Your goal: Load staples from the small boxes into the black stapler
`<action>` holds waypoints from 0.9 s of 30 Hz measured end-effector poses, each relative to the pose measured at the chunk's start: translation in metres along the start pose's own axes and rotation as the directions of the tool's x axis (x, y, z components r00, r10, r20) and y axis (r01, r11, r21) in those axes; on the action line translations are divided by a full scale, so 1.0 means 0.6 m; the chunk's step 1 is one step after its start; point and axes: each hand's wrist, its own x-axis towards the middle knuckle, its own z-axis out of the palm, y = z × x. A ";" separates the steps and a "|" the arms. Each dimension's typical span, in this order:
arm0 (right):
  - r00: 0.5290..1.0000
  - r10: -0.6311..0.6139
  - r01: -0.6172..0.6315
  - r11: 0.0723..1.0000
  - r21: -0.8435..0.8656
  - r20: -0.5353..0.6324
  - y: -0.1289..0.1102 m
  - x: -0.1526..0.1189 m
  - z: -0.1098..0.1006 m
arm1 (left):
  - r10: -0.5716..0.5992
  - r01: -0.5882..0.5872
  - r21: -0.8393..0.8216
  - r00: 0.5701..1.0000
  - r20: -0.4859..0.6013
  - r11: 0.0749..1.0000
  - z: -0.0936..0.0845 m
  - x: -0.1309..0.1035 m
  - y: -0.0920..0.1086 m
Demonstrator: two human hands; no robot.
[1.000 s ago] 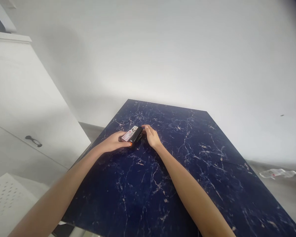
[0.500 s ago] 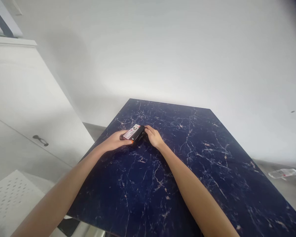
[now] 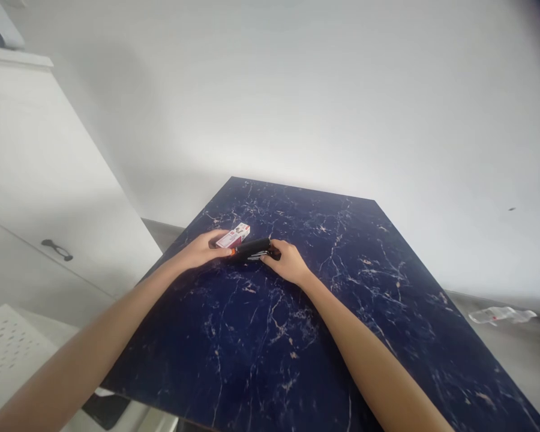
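Observation:
Over the far half of the dark blue marbled table, my left hand [image 3: 209, 247] is wrapped round a small white and red box [image 3: 234, 235]. Its thumb lies near the orange end of a black stapler-like object [image 3: 252, 246], which is directly in front of the box. At the other end of that black object, my right hand [image 3: 288, 260] pinches it between thumb and fingers. A metallic part shows along the black object's underside.
The blue marbled table [image 3: 261, 354] spreads below both arms. On the left stands a white cabinet [image 3: 63, 180] with a dark handle, above a white perforated object [image 3: 9, 342]. A clear plastic bottle [image 3: 501, 315] lies beyond the table's right edge.
The black object and the box have turned and now show a gap between them. My right hand has moved slightly nearer and to the right. The whole view has shifted slightly.

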 end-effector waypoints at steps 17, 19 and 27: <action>0.979 -0.201 0.201 0.958 -0.203 0.019 0.037 -0.038 -0.043 | 0.021 -0.001 0.134 0.988 -0.152 0.991 0.001 -0.013 -0.003; 0.983 -0.182 0.179 0.959 -0.219 0.006 0.040 -0.039 -0.043 | 0.042 -0.018 0.118 0.978 -0.206 0.993 0.004 -0.012 -0.004; 0.988 0.108 -0.089 0.981 0.170 -0.106 0.055 -0.038 -0.055 | -0.079 0.054 -0.078 0.925 -0.371 0.995 0.011 -0.003 -0.023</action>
